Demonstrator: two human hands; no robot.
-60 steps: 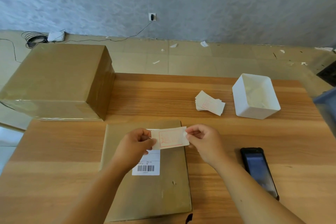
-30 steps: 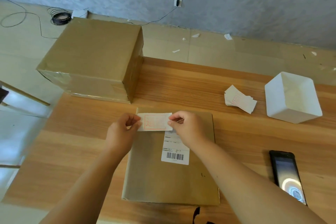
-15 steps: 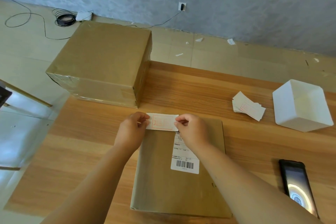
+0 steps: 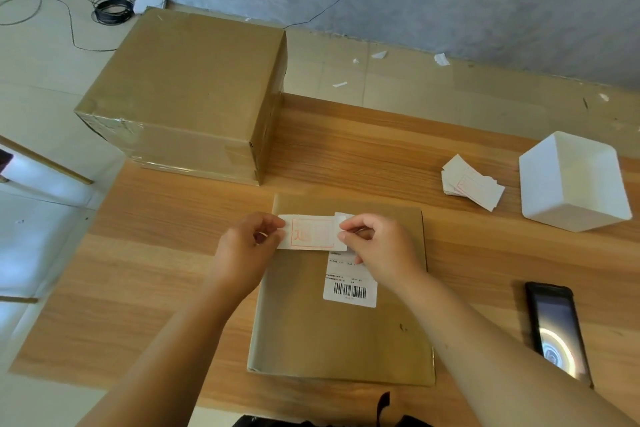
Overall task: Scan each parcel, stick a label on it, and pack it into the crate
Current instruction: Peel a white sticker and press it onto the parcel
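A flat brown parcel (image 4: 332, 333) lies on the wooden table (image 4: 173, 274) in front of me, with a white barcode label (image 4: 349, 288) stuck on its top. Over the parcel's far left corner I hold a white label with red print (image 4: 311, 232). My left hand (image 4: 246, 250) pinches its left end and my right hand (image 4: 377, 246) pinches its right end, where a corner of backing is lifted. A black handheld scanner (image 4: 557, 329) lies screen up at the right.
A big sealed cardboard box (image 4: 187, 94) stands at the table's far left. A loose stack of labels (image 4: 471, 184) and a white square tub (image 4: 575, 180) sit at the far right. Cables lie on the floor by the wall.
Both hands carried the label from above the parcel's middle to its far left corner and lowered it. The camera view shifted left.
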